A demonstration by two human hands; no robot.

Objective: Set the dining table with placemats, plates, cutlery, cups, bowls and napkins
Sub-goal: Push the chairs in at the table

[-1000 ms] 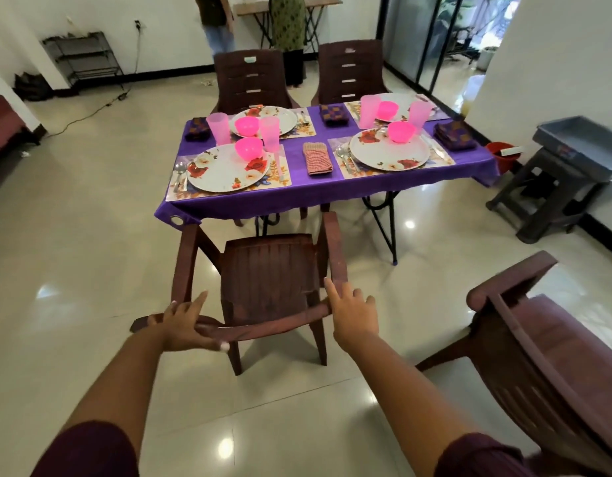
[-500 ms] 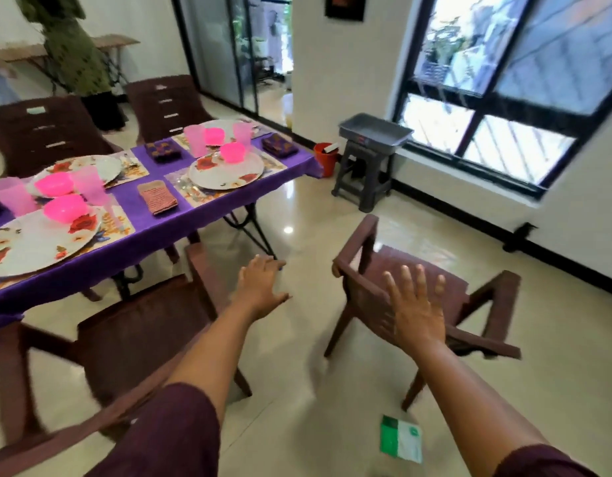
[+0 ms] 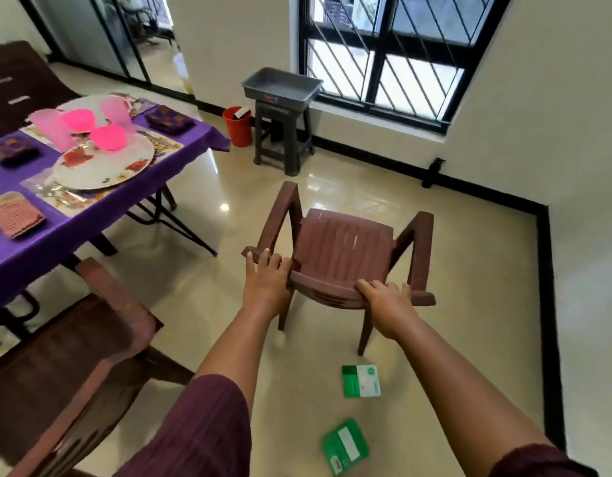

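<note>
2 hands curl over brown plastic armchair (image 3: 345, 249) backrest, left hand (image 3: 266, 284) & right hand (image 3: 388, 304); risk: legs snag green packets (image 3: 361, 381) on floor, or chair bumps purple-clothed table (image 3: 91, 215).

Both hands on brown plastic armchair (image 3: 342, 256) mid-frame: left hand (image 3: 266, 280) over its left armrest end, right hand (image 3: 388, 301) gripping backrest top; set purple-clothed table (image 3: 180, 156) upper left, two green packets (image 3: 361, 381) on floor below.
</note>
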